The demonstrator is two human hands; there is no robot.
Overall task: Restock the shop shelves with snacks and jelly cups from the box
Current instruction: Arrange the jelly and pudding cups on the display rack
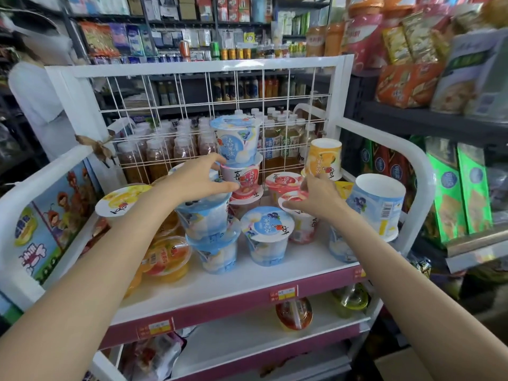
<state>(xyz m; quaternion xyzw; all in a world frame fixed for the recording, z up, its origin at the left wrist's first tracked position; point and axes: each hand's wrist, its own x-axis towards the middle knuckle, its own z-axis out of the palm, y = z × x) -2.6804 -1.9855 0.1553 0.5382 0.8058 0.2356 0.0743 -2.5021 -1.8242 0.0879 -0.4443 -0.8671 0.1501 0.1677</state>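
Jelly cups crowd the top white shelf (275,273) of a wire-backed rack. My left hand (200,178) grips a pink jelly cup (246,174) in the middle of a stack, under a blue cup (237,138) and above an inverted blue cup (204,217). My right hand (319,195) holds the rim of a pink-lidded cup (301,218); the fingertips reach toward an upside-down yellow cup (324,156). A blue-lidded cup (268,235) stands in front between my hands. The box is out of sight.
A large inverted blue cup (376,204) stands at the shelf's right end. Clear orange fruit cups (166,258) sit at the left, a yellow-lidded cup (122,200) behind them. Bottled drinks (165,149) show behind the wire grid. Snack packs (459,193) fill the right shelves. Lower shelf holds a few cups (294,313).
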